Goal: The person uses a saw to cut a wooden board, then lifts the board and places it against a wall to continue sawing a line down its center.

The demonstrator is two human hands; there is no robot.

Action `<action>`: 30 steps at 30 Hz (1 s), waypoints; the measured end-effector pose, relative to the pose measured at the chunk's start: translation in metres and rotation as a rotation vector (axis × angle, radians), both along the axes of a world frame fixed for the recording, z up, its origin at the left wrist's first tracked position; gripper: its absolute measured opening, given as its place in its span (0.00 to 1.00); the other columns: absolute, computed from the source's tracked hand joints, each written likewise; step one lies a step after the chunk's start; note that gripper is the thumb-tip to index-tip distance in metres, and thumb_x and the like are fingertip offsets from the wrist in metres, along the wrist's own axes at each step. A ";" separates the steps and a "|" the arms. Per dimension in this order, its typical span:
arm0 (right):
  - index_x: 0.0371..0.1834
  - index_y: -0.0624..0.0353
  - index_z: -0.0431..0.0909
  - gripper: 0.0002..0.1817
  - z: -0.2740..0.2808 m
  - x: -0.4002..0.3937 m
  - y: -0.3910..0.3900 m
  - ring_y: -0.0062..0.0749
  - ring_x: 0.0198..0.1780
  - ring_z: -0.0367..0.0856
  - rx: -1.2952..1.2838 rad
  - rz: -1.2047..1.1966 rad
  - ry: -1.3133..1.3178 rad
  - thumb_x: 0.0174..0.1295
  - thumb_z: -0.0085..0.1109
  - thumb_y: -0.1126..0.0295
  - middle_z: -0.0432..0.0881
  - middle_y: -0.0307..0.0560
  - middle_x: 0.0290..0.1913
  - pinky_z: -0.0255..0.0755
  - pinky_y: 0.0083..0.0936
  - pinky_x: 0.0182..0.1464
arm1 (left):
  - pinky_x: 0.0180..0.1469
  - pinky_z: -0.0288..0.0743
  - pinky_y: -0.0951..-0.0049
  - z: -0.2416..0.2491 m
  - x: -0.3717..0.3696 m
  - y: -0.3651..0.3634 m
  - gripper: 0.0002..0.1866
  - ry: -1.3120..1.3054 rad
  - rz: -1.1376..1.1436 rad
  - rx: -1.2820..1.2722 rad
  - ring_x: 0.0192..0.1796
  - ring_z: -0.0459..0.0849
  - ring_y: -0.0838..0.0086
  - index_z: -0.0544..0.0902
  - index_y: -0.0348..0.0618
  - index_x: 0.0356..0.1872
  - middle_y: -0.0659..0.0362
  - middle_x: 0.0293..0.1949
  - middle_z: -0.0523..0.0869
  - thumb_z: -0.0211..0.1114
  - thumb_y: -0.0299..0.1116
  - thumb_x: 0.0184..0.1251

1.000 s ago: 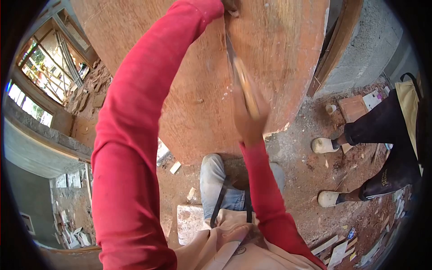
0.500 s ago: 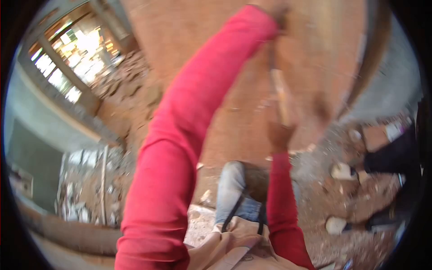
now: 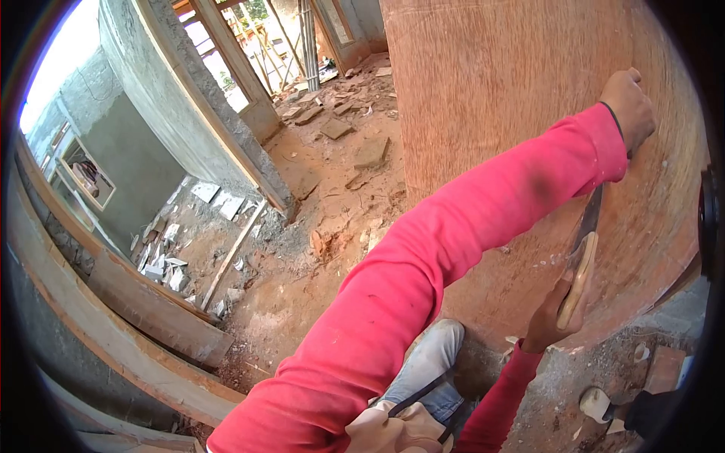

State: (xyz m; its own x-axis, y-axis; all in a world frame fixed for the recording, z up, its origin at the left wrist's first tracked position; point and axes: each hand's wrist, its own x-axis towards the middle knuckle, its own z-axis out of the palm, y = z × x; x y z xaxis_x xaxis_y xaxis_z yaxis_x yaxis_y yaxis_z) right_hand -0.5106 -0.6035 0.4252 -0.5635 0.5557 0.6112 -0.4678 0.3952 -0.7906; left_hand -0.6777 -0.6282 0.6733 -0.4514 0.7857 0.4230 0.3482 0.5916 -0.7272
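A large reddish-brown wooden panel [image 3: 513, 83] stands upright in front of me. My left hand [image 3: 628, 106], at the end of a red sleeve, rests against its surface up high, fingers curled. Lower down, my right hand [image 3: 555, 317] grips the pale wooden handle of a chisel-like tool [image 3: 581, 257] whose dark blade points up along the panel toward the left hand. My knee in blue jeans [image 3: 434, 362] is bent below the panel's bottom edge.
Dirt floor littered with rubble and broken tiles [image 3: 170, 264]. A wooden door frame [image 3: 226, 128] and grey concrete wall stand at left, timber planks [image 3: 128, 332] lie at lower left. Another person's white shoe [image 3: 596, 404] shows at lower right.
My head has turned left, so the panel now sits to the right and the doorway and rubble show. Both hands remain on the panel and tool; the other person is nearly out of view.
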 end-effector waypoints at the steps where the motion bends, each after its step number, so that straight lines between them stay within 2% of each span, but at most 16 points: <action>1: 0.59 0.77 0.75 0.19 0.000 -0.002 -0.003 0.40 0.49 0.85 0.039 -0.042 0.053 0.69 0.60 0.75 0.84 0.62 0.53 0.77 0.31 0.52 | 0.54 0.64 0.72 0.001 -0.001 0.001 0.16 0.007 0.003 -0.005 0.45 0.86 0.80 0.91 0.67 0.34 0.72 0.38 0.90 0.74 0.58 0.47; 5: 0.60 0.77 0.75 0.20 -0.015 -0.010 0.001 0.39 0.51 0.84 -0.004 -0.012 0.018 0.69 0.60 0.75 0.83 0.63 0.55 0.76 0.30 0.52 | 0.54 0.64 0.72 -0.001 -0.002 0.001 0.11 -0.026 0.011 -0.013 0.45 0.86 0.80 0.91 0.68 0.35 0.72 0.39 0.90 0.71 0.53 0.53; 7: 0.60 0.77 0.75 0.20 -0.014 -0.010 0.000 0.33 0.42 0.84 -0.006 -0.057 -0.006 0.70 0.61 0.73 0.85 0.57 0.46 0.77 0.27 0.42 | 0.54 0.64 0.72 -0.005 -0.008 0.002 0.10 -0.034 0.003 -0.006 0.46 0.86 0.81 0.91 0.68 0.36 0.72 0.39 0.90 0.70 0.51 0.54; 8: 0.60 0.77 0.75 0.20 -0.010 -0.007 -0.001 0.33 0.42 0.84 0.000 -0.050 -0.009 0.70 0.61 0.73 0.85 0.57 0.46 0.77 0.27 0.42 | 0.54 0.63 0.72 -0.009 -0.016 0.008 0.09 -0.007 0.034 -0.014 0.46 0.86 0.81 0.90 0.68 0.37 0.72 0.40 0.90 0.69 0.49 0.55; 10: 0.58 0.76 0.76 0.20 -0.001 -0.001 -0.005 0.25 0.30 0.78 -0.157 0.022 -0.129 0.70 0.62 0.70 0.83 0.48 0.34 0.72 0.22 0.30 | 0.55 0.63 0.73 -0.006 -0.011 0.004 0.09 0.026 0.073 -0.012 0.47 0.85 0.82 0.90 0.69 0.38 0.72 0.40 0.90 0.68 0.48 0.56; 11: 0.58 0.76 0.76 0.20 -0.001 -0.002 -0.005 0.25 0.30 0.78 -0.147 0.028 -0.122 0.70 0.62 0.70 0.83 0.48 0.34 0.72 0.22 0.30 | 0.55 0.63 0.73 -0.005 -0.006 0.002 0.09 -0.021 0.051 -0.023 0.48 0.85 0.82 0.90 0.69 0.39 0.73 0.41 0.90 0.67 0.47 0.58; 13: 0.55 0.76 0.78 0.21 -0.004 -0.005 -0.004 0.20 0.23 0.71 -0.148 0.018 -0.063 0.69 0.63 0.67 0.78 0.41 0.26 0.65 0.19 0.23 | 0.55 0.63 0.73 0.000 0.003 0.000 0.09 -0.058 0.026 -0.027 0.49 0.84 0.82 0.90 0.69 0.40 0.74 0.42 0.90 0.66 0.46 0.59; 16: 0.54 0.76 0.78 0.20 0.002 -0.004 -0.009 0.21 0.23 0.73 -0.173 0.010 -0.048 0.70 0.63 0.66 0.79 0.41 0.25 0.66 0.19 0.24 | 0.54 0.62 0.72 -0.005 -0.001 0.005 0.09 -0.069 0.035 -0.004 0.49 0.83 0.82 0.90 0.70 0.41 0.74 0.43 0.90 0.63 0.43 0.62; 19: 0.53 0.75 0.79 0.20 -0.037 -0.015 0.004 0.22 0.24 0.75 -0.192 0.026 -0.140 0.70 0.62 0.65 0.80 0.43 0.27 0.67 0.20 0.23 | 0.54 0.62 0.71 -0.017 -0.034 0.022 0.10 -0.053 0.047 0.012 0.50 0.82 0.82 0.90 0.71 0.41 0.75 0.44 0.90 0.61 0.41 0.65; 20: 0.53 0.75 0.79 0.20 -0.036 -0.015 0.003 0.22 0.24 0.75 -0.186 0.029 -0.130 0.70 0.62 0.65 0.80 0.43 0.27 0.67 0.20 0.23 | 0.53 0.62 0.71 -0.033 -0.069 0.039 0.10 0.225 0.062 -0.029 0.49 0.82 0.82 0.90 0.71 0.41 0.74 0.44 0.90 0.61 0.41 0.65; 21: 0.54 0.75 0.79 0.20 -0.035 -0.013 0.003 0.22 0.25 0.76 -0.195 0.037 -0.152 0.70 0.62 0.65 0.81 0.45 0.28 0.68 0.21 0.23 | 0.53 0.62 0.71 -0.033 -0.073 0.040 0.11 0.499 0.077 -0.072 0.49 0.82 0.81 0.90 0.71 0.40 0.74 0.43 0.90 0.61 0.40 0.65; 22: 0.54 0.75 0.79 0.20 -0.034 -0.012 0.003 0.23 0.25 0.77 -0.206 0.043 -0.176 0.70 0.62 0.65 0.82 0.46 0.29 0.68 0.21 0.23 | 0.53 0.62 0.71 -0.034 -0.076 0.043 0.11 0.503 0.076 -0.066 0.49 0.82 0.81 0.90 0.71 0.40 0.74 0.43 0.90 0.61 0.40 0.65; 26: 0.58 0.73 0.79 0.20 -0.023 -0.013 0.009 0.24 0.27 0.78 -0.057 -0.016 -0.070 0.71 0.60 0.66 0.83 0.46 0.31 0.69 0.20 0.25 | 0.52 0.63 0.70 -0.027 -0.057 0.043 0.12 0.155 0.025 0.077 0.51 0.83 0.80 0.90 0.71 0.41 0.73 0.45 0.90 0.60 0.39 0.66; 28: 0.65 0.68 0.75 0.21 0.019 -0.003 0.018 0.18 0.26 0.74 0.215 0.061 0.059 0.73 0.57 0.68 0.80 0.43 0.30 0.66 0.16 0.25 | 0.52 0.64 0.70 -0.022 -0.060 0.047 0.12 0.076 0.018 0.106 0.51 0.83 0.80 0.91 0.71 0.41 0.73 0.45 0.90 0.60 0.39 0.66; 29: 0.65 0.68 0.75 0.21 0.048 0.010 0.017 0.18 0.26 0.74 0.216 0.062 0.058 0.73 0.57 0.68 0.80 0.43 0.30 0.66 0.16 0.25 | 0.52 0.65 0.68 -0.024 -0.075 0.061 0.13 0.038 0.079 0.104 0.53 0.83 0.78 0.90 0.70 0.43 0.72 0.47 0.90 0.59 0.39 0.67; 30: 0.67 0.66 0.73 0.22 0.082 0.025 0.011 0.15 0.24 0.71 0.050 0.167 -0.039 0.74 0.56 0.68 0.77 0.40 0.28 0.62 0.14 0.24 | 0.52 0.65 0.65 -0.026 -0.083 0.068 0.13 -0.002 0.138 0.102 0.54 0.83 0.76 0.90 0.69 0.45 0.72 0.48 0.90 0.58 0.38 0.68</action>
